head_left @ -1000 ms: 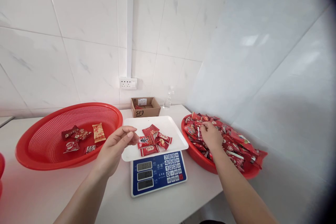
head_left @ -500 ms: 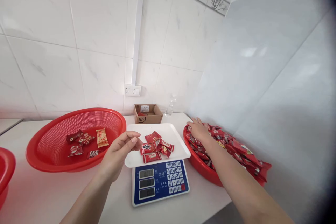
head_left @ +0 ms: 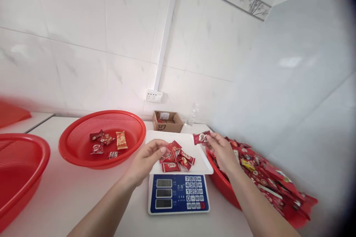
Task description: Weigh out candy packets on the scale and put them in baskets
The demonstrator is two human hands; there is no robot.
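My right hand (head_left: 224, 152) pinches the end of a small dark-red candy packet (head_left: 200, 137) with a white print, held above the right side of the scale's white tray (head_left: 198, 155). Several red candy packets (head_left: 176, 159) lie in a loose pile on that tray. Over the pile's left edge is my left hand (head_left: 148, 157), its fingers loosely curled and thumb apart from them, nothing visible between; it may brush the nearest packet. Below the tray is the blue panel of the digital scale (head_left: 179, 194). A red basin (head_left: 226, 189) heaped with packets (head_left: 258, 174) stands under my right forearm.
To the left, a red plastic basket (head_left: 80, 157) holds several packets, among them a yellowish one (head_left: 121, 140). Another red basket (head_left: 25, 140) is at the far left. Behind the tray stand a cardboard box (head_left: 168, 127) and a clear plastic bottle (head_left: 191, 116), near the tiled wall.
My right hand has come from the heaped basin back to the tray with a candy packet in its fingers. My left hand stays beside the pile. The view has turned left.
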